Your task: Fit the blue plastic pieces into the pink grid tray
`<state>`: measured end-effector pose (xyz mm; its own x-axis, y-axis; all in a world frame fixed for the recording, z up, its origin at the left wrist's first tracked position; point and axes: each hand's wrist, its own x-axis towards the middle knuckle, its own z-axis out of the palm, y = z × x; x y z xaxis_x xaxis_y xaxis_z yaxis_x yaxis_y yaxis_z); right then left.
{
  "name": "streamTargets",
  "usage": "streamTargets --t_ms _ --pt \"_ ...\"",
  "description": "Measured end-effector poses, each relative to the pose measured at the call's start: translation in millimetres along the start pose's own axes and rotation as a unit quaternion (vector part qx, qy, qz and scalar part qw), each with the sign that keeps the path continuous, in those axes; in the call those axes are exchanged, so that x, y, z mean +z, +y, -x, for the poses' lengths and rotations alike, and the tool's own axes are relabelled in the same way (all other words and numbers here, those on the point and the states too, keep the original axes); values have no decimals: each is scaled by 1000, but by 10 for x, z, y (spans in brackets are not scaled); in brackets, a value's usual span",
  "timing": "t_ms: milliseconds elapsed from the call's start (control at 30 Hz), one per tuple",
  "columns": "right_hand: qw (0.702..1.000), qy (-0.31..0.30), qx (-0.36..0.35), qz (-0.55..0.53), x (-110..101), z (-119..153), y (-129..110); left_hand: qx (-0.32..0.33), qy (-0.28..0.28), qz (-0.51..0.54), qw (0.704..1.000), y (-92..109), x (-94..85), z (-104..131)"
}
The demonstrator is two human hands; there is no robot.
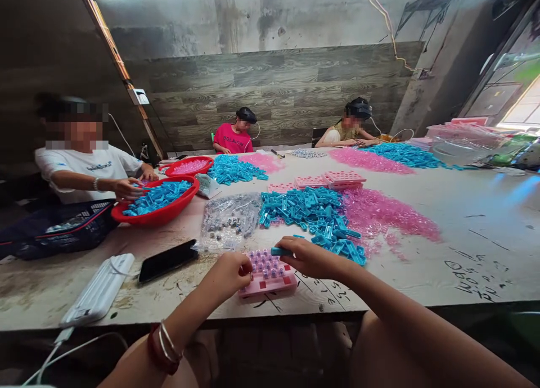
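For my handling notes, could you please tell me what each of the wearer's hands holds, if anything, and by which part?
The right hand grips a blue plastic piece by its right end; whether the left hand holds anything cannot be told.

Two slim, silver-coloured bangles (167,342) circle the left wrist, toward 7 o'clock, bright and smooth. Just beside them on the elbow side sits a wider dark red bracelet (157,350), too dim to tell whether it is cord or beads. The left hand (233,274), at 7 o'clock, has slender, bare fingers. The right hand (307,257), at 5 o'clock, is likewise bare, its slim forearm (405,315) running uncovered out toward 4 o'clock.
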<state>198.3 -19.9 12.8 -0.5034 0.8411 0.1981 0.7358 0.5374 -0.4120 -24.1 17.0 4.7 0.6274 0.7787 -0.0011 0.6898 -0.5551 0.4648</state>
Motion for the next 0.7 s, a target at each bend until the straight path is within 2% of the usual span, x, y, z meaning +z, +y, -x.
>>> streamTargets --t_ms 167,367,533,633,700 --pt "1000 -2 15 6 -6 1 21 8 -7 -12 1000 -11 6 -16" --pt "1000 2 -3 7 11 4 63 11 -11 -22 1000 -18 68 -21" --pt "999 -40 -14 -1 19 12 50 32 -3 -40 999 -9 103 -20" --pt "998 -68 -8 1 33 5 29 24 -3 -48 999 1 92 -16" --pt "998 -65 -15 4 47 -4 16 17 -5 -50 999 7 85 -13"
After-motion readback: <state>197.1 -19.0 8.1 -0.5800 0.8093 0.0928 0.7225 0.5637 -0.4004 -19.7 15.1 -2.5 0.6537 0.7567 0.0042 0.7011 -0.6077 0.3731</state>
